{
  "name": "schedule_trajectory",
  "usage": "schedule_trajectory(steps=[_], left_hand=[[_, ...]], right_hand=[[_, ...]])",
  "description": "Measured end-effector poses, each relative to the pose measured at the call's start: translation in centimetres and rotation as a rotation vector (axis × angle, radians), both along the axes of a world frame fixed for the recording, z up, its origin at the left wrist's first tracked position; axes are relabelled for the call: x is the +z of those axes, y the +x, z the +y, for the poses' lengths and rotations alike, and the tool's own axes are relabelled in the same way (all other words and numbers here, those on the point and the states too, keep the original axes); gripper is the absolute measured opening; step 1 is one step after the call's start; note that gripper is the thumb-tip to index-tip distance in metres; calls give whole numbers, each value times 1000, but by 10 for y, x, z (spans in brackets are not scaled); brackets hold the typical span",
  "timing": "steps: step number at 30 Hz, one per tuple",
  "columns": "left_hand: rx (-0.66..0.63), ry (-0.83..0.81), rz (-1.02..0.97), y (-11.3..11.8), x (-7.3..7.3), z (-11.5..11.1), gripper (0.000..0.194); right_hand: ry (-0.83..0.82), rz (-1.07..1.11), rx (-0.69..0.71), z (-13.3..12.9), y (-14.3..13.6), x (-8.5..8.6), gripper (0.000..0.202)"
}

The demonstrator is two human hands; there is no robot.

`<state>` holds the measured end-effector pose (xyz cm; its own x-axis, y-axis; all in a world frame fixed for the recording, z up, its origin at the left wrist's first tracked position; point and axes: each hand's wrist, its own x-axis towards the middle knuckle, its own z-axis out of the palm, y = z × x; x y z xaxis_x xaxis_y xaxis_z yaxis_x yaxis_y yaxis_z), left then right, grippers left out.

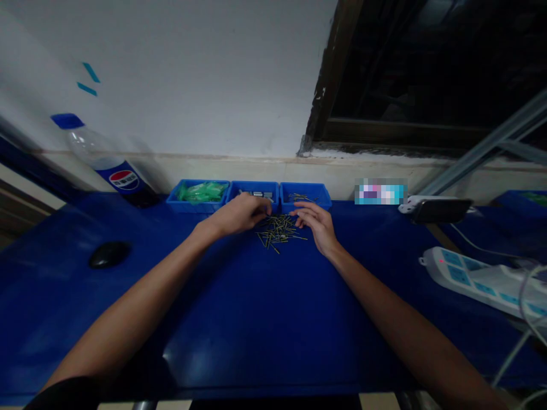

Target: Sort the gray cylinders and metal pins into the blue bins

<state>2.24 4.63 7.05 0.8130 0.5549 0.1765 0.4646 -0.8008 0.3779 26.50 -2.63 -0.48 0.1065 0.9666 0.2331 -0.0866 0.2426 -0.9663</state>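
Bottle [122,179] is parked at the back left of the desk [256,330], with a black mouse [109,254] set in front. Green bags [203,192] are stuffed in the left bin [188,208]. The left hand [241,213] is held by the middle bin [254,184], fingers bunched; whether anything's pinched can't be told. Pins [277,230] are heaped on the desk between both hands, and more are kept in the right bin [303,186]. The right hand [318,225] is held at the heap's right edge, fingers loosely curved; a grip can't be made out. Further right, a phone [444,210] is propped near a power strip [465,277].
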Motion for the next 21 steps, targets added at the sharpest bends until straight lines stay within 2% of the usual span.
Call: schedule_trajectory(steps=[5, 8, 21], left_hand=[[33, -71, -237, 10, -3, -9, 17], [27, -76, -299, 16, -5, -14, 13], [4, -76, -219, 21, -7, -17, 15]], right_hand=[[-22, -79, 82, -2, -3, 2, 31], [-39, -93, 148, -2, -4, 4, 36], [-56, -99, 173, 1, 0, -2, 32]])
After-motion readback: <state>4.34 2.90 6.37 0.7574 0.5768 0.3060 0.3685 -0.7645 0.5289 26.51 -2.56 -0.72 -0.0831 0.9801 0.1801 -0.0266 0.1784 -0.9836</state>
